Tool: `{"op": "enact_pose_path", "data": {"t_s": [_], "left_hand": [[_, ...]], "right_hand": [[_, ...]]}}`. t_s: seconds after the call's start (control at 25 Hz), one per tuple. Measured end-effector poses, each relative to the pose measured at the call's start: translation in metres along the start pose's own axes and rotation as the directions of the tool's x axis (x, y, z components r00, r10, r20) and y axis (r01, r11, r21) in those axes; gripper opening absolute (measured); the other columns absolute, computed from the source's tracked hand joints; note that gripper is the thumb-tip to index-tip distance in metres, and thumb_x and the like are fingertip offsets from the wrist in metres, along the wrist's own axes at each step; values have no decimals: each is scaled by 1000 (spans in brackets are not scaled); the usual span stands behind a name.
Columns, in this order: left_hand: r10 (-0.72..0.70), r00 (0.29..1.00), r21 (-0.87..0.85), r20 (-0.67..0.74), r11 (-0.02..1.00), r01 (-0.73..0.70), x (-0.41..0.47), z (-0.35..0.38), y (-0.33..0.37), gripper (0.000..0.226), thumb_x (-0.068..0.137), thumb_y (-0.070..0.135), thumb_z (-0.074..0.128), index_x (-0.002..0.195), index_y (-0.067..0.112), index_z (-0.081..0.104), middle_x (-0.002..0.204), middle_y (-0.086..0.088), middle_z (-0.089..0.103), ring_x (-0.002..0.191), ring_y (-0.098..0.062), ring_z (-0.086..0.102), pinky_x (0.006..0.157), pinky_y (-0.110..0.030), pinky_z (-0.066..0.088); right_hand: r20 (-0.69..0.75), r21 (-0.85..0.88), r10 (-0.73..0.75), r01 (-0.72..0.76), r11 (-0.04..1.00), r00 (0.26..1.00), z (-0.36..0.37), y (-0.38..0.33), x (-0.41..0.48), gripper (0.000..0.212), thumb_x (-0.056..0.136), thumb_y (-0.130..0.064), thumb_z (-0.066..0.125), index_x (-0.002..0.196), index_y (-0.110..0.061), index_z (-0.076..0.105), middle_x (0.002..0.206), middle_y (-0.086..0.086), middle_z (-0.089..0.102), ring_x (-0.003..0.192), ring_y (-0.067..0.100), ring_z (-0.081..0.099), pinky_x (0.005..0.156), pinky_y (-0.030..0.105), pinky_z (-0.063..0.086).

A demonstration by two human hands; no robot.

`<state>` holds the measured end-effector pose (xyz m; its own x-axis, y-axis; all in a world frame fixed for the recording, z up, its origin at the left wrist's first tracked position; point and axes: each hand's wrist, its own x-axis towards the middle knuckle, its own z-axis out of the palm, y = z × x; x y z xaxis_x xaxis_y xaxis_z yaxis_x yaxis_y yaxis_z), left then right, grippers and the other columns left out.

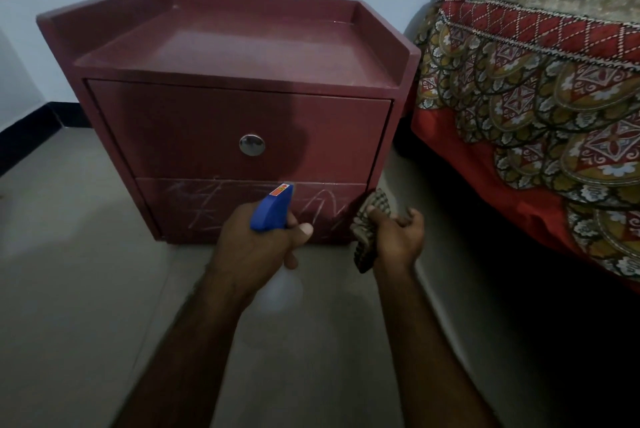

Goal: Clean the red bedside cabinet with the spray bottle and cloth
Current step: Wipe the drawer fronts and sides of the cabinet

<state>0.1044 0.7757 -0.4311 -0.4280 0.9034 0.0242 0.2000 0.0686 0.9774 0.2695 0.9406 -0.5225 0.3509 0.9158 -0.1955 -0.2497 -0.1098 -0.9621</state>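
On the pale floor [69, 254] the red cabinet [242, 116] is standing straight ahead, the left hand [259, 251] is gripping the spray bottle [272, 208], nozzle pointing at its scribbled lower panel [194, 209], while the right hand [398, 237] is pinching the cloth [365, 237] alongside

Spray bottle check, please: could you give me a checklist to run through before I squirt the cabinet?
1. Spray bottle gripped in the left hand: ok.
2. Nozzle aimed at the scribbled lower panel of the red cabinet: ok.
3. Cloth held in the right hand, ready to wipe: ok.
4. Cloth off to the right of the nozzle's line: ok.
5. Liquid left in the bottle: cannot tell, its body is blurred.
6. Upper drawer shut: ok.
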Motion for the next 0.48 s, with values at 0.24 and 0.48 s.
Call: {"op": "enact_pose_path", "data": {"t_s": [0.24,0.48], "left_hand": [[-116,993,86,30,990,113,1,16,-22,24,82,17,81,86,-2,66,63,-9,64,52,-13,64,51,-15,48],[-232,971,237,49,947,215,2,26,-42,33,81,23,82,83,-5,65,62,-15,67,52,-15,66,67,-30,51]], "right_hand": [[283,288,263,-343,894,922,-33,16,-6,69,88,5,68,149,-2,36,130,28,63,99,34,70,79,39,59],[421,386,291,-460,800,859,-49,7,-11,28,100,-16,52,114,2,68,88,10,73,66,17,70,53,21,53]]}}
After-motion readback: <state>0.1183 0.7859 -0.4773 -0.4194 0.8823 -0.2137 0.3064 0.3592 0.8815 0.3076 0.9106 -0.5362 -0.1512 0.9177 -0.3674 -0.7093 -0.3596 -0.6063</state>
